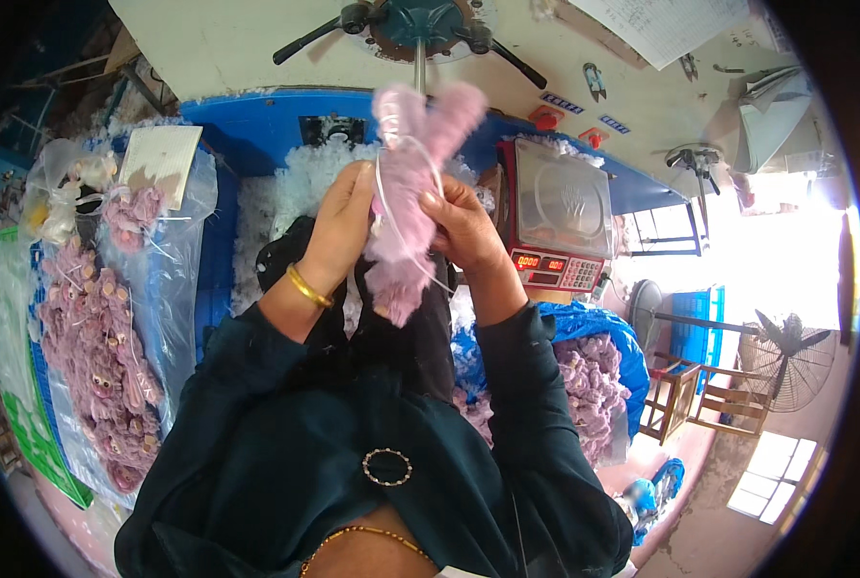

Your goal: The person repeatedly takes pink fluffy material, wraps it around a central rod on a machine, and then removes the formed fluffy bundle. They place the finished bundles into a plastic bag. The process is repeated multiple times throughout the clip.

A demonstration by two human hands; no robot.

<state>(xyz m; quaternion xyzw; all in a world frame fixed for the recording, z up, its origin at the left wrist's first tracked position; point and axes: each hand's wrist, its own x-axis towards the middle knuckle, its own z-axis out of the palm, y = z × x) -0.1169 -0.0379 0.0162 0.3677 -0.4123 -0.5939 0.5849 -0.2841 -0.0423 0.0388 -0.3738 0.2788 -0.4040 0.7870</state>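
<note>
A pink plush toy piece [406,207] with long limbs hangs between my hands, its upper end blurred by motion. A thin white cord loops around it. My left hand [346,207] is closed on its left edge, and a gold bangle [309,285] circles that wrist. With thumb and fingers, my right hand [463,222] pinches the right edge. Just above the plush, a metal tube [419,67] comes down from a green round fitting on the machine. Whether the tube goes into the plush, I cannot tell.
White fluffy stuffing [304,183] lies in the blue trough. At left, a crate lined with clear plastic holds several pink plush pieces [102,361]. A red digital scale [560,217] stands at right, above a blue bag [618,337] of more plush. A fan [786,356] is farther right.
</note>
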